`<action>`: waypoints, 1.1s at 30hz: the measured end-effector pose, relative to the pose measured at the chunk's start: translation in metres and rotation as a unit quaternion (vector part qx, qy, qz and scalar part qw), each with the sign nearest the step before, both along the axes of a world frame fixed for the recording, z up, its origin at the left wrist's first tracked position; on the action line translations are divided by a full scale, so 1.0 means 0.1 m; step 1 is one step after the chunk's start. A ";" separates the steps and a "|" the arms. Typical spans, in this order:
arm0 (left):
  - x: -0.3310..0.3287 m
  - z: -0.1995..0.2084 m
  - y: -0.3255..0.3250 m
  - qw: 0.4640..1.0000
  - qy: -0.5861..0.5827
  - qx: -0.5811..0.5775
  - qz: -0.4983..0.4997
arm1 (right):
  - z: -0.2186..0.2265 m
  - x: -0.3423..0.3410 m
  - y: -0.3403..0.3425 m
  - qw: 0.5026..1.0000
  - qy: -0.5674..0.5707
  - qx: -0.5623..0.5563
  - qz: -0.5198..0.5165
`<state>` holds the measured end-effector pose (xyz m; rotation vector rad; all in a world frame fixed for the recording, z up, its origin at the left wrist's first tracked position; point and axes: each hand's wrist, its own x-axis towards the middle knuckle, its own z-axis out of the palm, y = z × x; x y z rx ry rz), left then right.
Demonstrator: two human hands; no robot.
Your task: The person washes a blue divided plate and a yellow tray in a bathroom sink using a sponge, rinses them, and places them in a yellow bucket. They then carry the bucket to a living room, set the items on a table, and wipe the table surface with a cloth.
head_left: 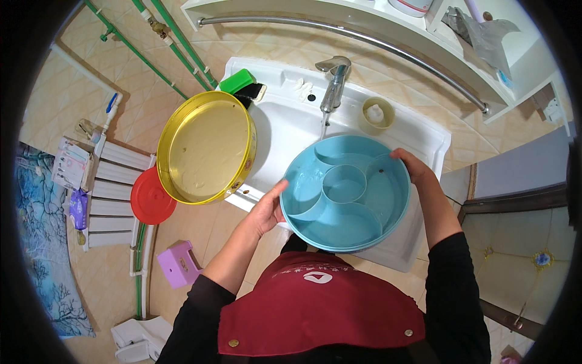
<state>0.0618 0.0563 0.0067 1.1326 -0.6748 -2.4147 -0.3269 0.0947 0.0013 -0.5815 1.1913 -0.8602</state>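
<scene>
Between my two hands is a round blue divided tray (344, 184), with a small round cup in its middle and curved compartments around it. My left hand (270, 210) grips the rim at its left side. On the upper right rim, my right hand (411, 166) is closed round the edge. Water runs from the chrome faucet (334, 85) into the tray's far side, and some wetness shines in the left compartment. A small dark speck lies in the right compartment. Beneath the tray is the white sink (276, 130).
A round yellow tin (250, 145) rests on the sink's left edge, beside a green-and-black brush (238, 81). A beige cup (378, 113) stands right of the faucet. A red lid (153, 196), a purple stool (179, 264) and a white radiator (115, 203) are at left. Above runs a metal rail (339, 33).
</scene>
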 end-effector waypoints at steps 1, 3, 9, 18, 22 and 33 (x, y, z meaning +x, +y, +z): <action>0.00 -0.06 0.04 1.000 -0.007 0.012 0.007 | 0.16 0.15 -0.09 1.000 0.014 0.001 -0.026; -0.05 -0.05 0.12 0.999 -0.016 0.039 0.021 | 0.23 0.27 -0.13 0.997 -0.028 -0.009 -0.069; -0.26 -0.05 0.47 0.983 -0.062 -0.011 0.174 | 0.16 0.76 0.12 0.985 -0.127 -0.036 -0.114; -0.45 -0.02 0.54 0.973 -0.062 0.012 0.221 | 0.17 1.15 -0.04 0.984 0.090 -0.027 -0.152; -0.39 0.06 0.57 0.977 -0.056 0.026 0.204 | 0.05 0.96 0.00 0.984 0.052 0.012 -0.169; -0.16 0.48 0.30 0.947 -0.151 -0.200 0.198 | -0.32 1.20 0.59 0.961 -0.184 0.010 -0.206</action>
